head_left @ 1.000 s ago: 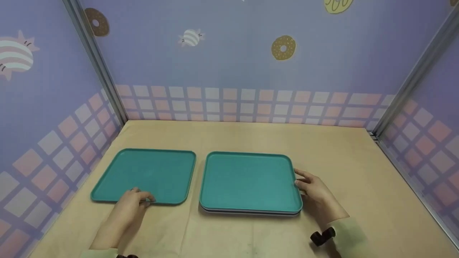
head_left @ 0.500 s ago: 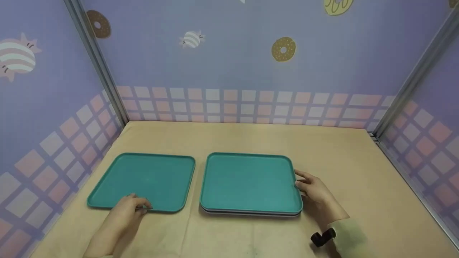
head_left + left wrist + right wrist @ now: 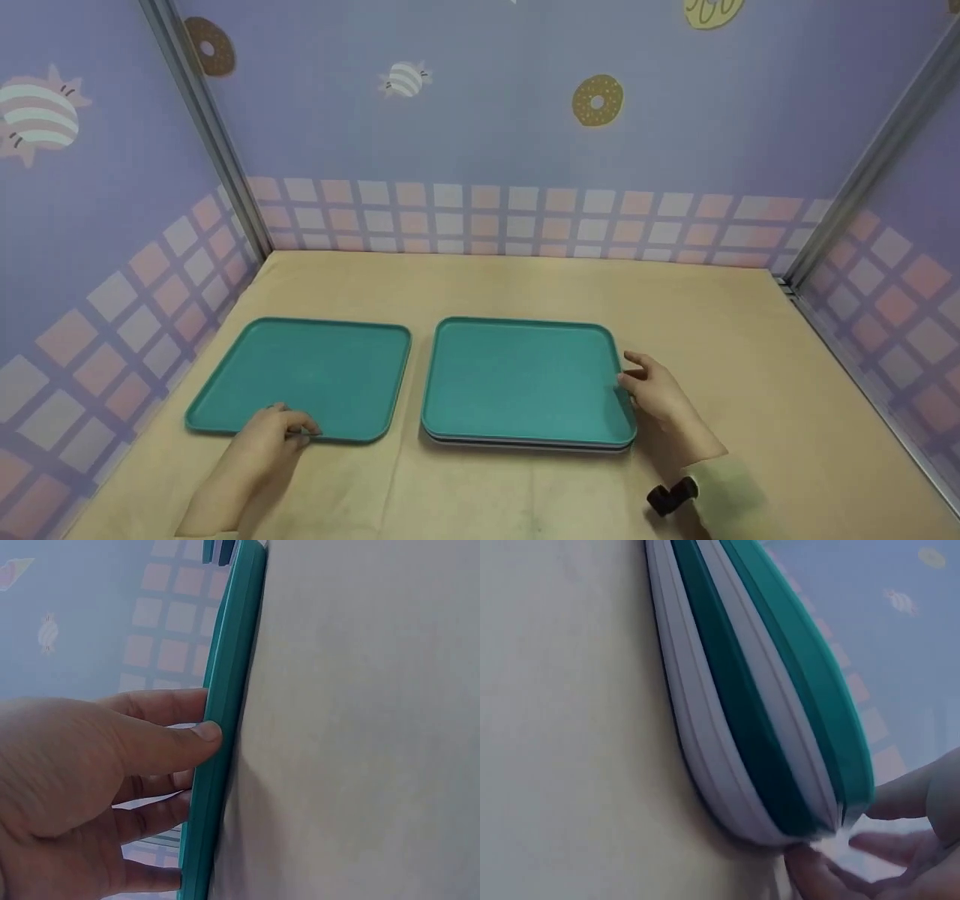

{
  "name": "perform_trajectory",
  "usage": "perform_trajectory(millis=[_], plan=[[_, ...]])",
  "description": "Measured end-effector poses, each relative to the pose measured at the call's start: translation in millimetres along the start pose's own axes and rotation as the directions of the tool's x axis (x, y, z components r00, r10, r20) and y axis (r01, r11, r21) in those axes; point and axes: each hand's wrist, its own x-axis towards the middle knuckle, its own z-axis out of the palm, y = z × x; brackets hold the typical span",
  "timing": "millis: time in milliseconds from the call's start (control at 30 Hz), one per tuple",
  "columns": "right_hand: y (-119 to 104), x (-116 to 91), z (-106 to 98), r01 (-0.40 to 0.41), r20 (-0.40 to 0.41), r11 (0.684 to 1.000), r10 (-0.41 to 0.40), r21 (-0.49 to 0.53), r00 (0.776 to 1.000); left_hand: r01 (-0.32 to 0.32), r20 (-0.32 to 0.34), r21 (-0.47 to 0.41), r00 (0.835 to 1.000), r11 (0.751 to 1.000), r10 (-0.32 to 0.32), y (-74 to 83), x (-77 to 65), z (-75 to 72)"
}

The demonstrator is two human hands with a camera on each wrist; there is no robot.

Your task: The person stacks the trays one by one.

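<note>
A teal rectangular tray lies on the left part of the table. My left hand pinches its near rim; in the left wrist view the thumb presses the outer side while the fingers reach behind the rim. To its right stands a stack of several trays, topped by a teal tray. Alternating white and teal edges show in the right wrist view, including a white tray edge at the bottom. My right hand is at the stack's right side, thumb tip right at the edge, the other fingers loosely bent and off it.
A cream cloth covers the table. Purple walls with pink and white checks enclose it at the back and sides, with metal posts at the corners. A narrow gap separates the single tray from the stack.
My left hand has drawn the left tray slightly toward me, and it now lies nearly still. The fingers of my right hand have come away from the stack's right edge.
</note>
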Motion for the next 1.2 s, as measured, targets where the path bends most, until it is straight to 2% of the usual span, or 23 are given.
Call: perform_trajectory(millis=[167, 333, 500, 667, 867, 1033, 1200], plan=[[-20, -6, 10, 0.065, -0.086, 0.99, -0.076, -0.128, 0.993, 0.017, 0.017, -0.048, 1.0, 0.999, -0.016, 0.9, 0.3, -7.2], [-48, -10, 29, 0.16, -0.113, 0.967, -0.185, -0.198, 0.976, 0.059, -0.036, -0.081, 0.997, 0.995, -0.062, -9.1, 1.5, -18.8], [-76, -14, 55, 0.243, -0.051, 0.958, -0.253, -0.152, 0.966, 0.085, -0.131, -0.101, 0.987, 0.991, -0.098, -28.8, 3.3, -31.8], [-100, -18, 89, 0.251, 0.064, 0.967, -0.248, -0.042, 0.967, 0.16, -0.172, -0.143, 0.968, 0.977, -0.184, -49.3, 7.7, -44.4], [-119, -15, 131, 0.215, 0.196, 0.975, -0.224, 0.063, 0.955, 0.275, -0.175, -0.21, 0.933, 0.938, -0.313, -64.0, 18.9, -59.5], [-136, -12, 167, 0.13, 0.285, 0.972, -0.183, 0.193, 0.941, 0.351, -0.177, -0.243, 0.901, 0.904, -0.397, -71.3, 29.1, -66.6], [-153, -15, 203, -0.007, 0.339, 0.933, -0.124, 0.36, 0.933, 0.424, -0.17, -0.24, 0.867, 0.873, -0.468, -80.0, 37.5, -70.5]])
